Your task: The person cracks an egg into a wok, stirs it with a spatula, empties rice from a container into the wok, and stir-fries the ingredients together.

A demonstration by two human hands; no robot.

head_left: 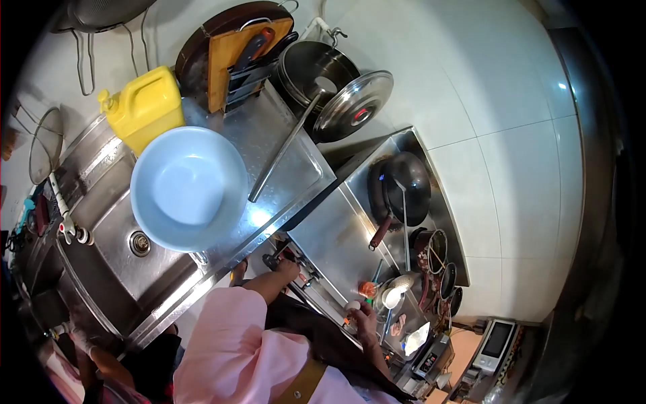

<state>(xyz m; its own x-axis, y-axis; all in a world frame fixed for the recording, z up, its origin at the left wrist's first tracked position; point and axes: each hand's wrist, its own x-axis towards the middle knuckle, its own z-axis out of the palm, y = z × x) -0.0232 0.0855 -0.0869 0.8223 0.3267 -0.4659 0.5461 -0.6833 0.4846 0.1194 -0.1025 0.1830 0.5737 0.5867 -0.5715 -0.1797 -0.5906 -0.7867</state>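
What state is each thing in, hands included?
Blue basin: upright, open
Yellow jug: upright, cap on
Pot: uncovered
Lid: off, tilted beside pot
Ladle: head at pot's mouth
Knives: in rack
Right hand: holding small white item
Left hand: by cooking counter, grip unclear

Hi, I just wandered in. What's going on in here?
Someone in pink is standing at a metal counter. Their right hand holds a small white item; their left hand is by the counter's front, its grip unclear. A wok sits toward the back, and a blue basin is at the sink.
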